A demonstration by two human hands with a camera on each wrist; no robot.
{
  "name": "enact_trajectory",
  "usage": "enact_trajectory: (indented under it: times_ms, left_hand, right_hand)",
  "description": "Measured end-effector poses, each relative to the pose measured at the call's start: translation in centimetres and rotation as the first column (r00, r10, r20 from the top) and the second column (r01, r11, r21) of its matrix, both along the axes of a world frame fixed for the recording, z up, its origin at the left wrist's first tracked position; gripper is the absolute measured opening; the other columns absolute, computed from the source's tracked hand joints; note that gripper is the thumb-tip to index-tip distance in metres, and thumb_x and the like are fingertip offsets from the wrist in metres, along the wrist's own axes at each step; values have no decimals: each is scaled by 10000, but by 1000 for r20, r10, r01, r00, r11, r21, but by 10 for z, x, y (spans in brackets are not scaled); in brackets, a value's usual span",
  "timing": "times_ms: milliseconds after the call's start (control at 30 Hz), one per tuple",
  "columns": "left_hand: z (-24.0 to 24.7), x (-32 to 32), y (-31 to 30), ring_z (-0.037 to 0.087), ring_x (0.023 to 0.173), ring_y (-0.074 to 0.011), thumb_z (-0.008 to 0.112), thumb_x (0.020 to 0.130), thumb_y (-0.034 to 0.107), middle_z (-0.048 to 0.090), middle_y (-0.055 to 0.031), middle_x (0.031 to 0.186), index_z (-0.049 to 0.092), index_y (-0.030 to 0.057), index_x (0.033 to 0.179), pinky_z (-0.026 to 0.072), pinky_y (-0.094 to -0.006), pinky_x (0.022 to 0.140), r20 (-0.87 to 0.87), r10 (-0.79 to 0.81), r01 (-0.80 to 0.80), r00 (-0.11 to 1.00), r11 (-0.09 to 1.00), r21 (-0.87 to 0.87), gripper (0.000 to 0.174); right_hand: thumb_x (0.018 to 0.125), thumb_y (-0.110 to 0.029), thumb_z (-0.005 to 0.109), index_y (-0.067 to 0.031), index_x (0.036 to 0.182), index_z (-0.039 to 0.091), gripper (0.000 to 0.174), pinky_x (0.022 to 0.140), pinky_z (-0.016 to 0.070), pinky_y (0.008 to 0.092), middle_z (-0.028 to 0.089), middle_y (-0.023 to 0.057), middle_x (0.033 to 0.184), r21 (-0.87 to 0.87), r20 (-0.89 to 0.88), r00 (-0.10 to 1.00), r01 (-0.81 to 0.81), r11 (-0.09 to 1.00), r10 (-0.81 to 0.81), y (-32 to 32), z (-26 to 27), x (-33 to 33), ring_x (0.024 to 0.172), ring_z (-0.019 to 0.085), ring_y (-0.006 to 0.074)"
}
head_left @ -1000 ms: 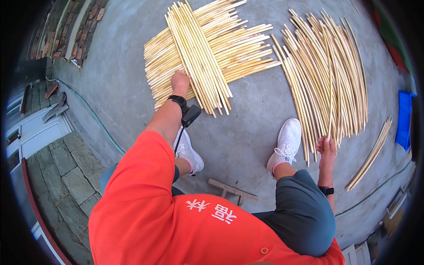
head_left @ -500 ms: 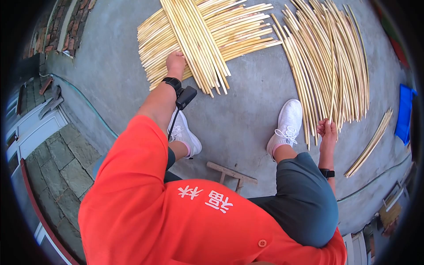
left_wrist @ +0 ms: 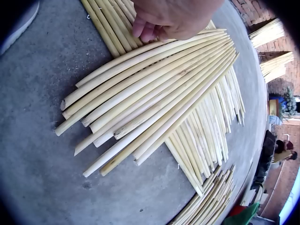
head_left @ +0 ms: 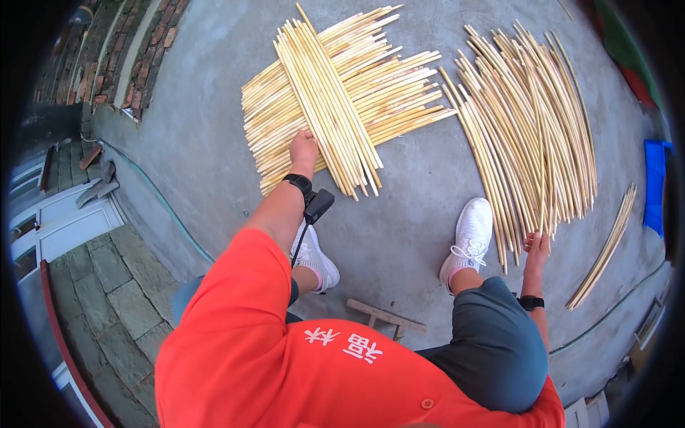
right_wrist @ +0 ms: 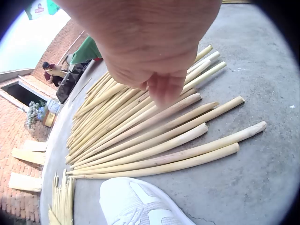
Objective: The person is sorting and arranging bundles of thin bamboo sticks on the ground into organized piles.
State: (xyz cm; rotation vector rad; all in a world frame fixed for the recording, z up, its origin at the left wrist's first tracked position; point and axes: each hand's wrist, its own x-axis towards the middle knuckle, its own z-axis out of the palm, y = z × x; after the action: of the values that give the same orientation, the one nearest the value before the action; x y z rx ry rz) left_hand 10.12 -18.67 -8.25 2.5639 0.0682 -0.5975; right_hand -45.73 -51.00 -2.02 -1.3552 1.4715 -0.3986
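Observation:
A layer of pale peeled sticks (head_left: 335, 107) lies slantwise across a lower layer of sticks (head_left: 407, 93) on the concrete. My left hand (head_left: 304, 150) is at this top layer's left edge. In the left wrist view its bent fingers (left_wrist: 149, 31) are right at the outermost stick, and I cannot tell whether they grip it. To the right, my right hand (head_left: 537, 245) pinches the near end of a stick (head_left: 544, 178) lying along a fanned pile of sticks (head_left: 499, 143). In the right wrist view the palm hides that stick's held end.
White shoes (head_left: 471, 235) stand between the piles and my body. A small wooden stool (head_left: 385, 316) is behind them. A thin bundle of sticks (head_left: 605, 250) and a blue container (head_left: 654, 187) lie at the far right. In the right wrist view another person (right_wrist: 52, 72) is in the distance.
My right hand has turned and come closer against the pile's near ends, with its stick lying lower along the pile. The left hand stays beside the top layer. The head view tilted and came back.

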Motion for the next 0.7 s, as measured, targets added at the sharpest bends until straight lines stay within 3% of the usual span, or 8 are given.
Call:
enact_trajectory:
  times_ms: [67, 100, 167, 200, 267, 600, 700]
  left_hand:
    - [-8, 1, 4, 625, 707, -214, 584, 797, 58, 633, -135, 814, 556, -7, 1000, 499, -311, 604, 91, -120, 117, 989, 992, 44, 215]
    - [4, -5, -1, 625, 707, -214, 584, 797, 58, 633, -135, 814, 556, -7, 1000, 499, -311, 604, 90, -121, 118, 989, 992, 45, 215]
    - [49, -25, -22, 611, 866, -287, 604, 792, 116, 633, -169, 932, 548, 39, 1107, 483, -350, 747, 225, -177, 130, 958, 969, 208, 329]
    - [55, -26, -25, 611, 866, -287, 604, 792, 116, 633, -169, 932, 548, 39, 1107, 483, -350, 747, 225, -178, 131, 958, 969, 208, 329]
    - [64, -27, -30, 559, 983, -325, 603, 793, 166, 604, -182, 1026, 526, 111, 1181, 440, -366, 841, 32, -147, 138, 989, 970, 201, 399]
    - [58, -27, -26, 577, 944, -316, 571, 794, 132, 606, -188, 1010, 528, 123, 1181, 452, -361, 816, 124, -247, 216, 961, 951, 219, 389]
    - [48, -26, -20, 551, 1002, -317, 546, 799, 171, 585, -184, 1072, 521, 126, 1199, 445, -373, 845, 93, -232, 209, 968, 956, 207, 404]
  right_hand:
    - [927, -216, 434, -61, 958, 517, 178, 512, 401, 180, 546, 5, 772, -17, -14, 1000, 12, 1000, -12, 1, 0, -3, 611, 495, 42]
    - [927, -216, 434, -61, 958, 517, 178, 512, 401, 180, 546, 5, 772, -16, -15, 1000, 13, 1000, -13, 1, 1, -3, 611, 495, 42]
    - [930, -214, 430, -54, 966, 515, 184, 519, 402, 181, 547, 4, 775, -32, -3, 1000, 12, 999, -13, 2, 6, 0, 618, 499, 44]
    - [930, -214, 430, -54, 966, 515, 184, 519, 402, 181, 547, 4, 775, -32, -4, 1000, 14, 999, -14, 1, 5, -1, 618, 499, 44]
    - [932, -213, 425, -49, 970, 515, 191, 527, 405, 181, 549, 4, 778, -30, -1, 1000, 15, 999, -15, 1, 4, -2, 627, 502, 44]
    - [937, -217, 411, -34, 995, 514, 218, 545, 425, 199, 561, 19, 804, -89, -72, 997, -36, 995, 30, 4, 15, 12, 646, 518, 60]
    - [937, -224, 406, -26, 1002, 517, 236, 556, 429, 200, 570, 31, 830, -94, -56, 997, -51, 994, 46, 6, 16, 11, 663, 527, 66]
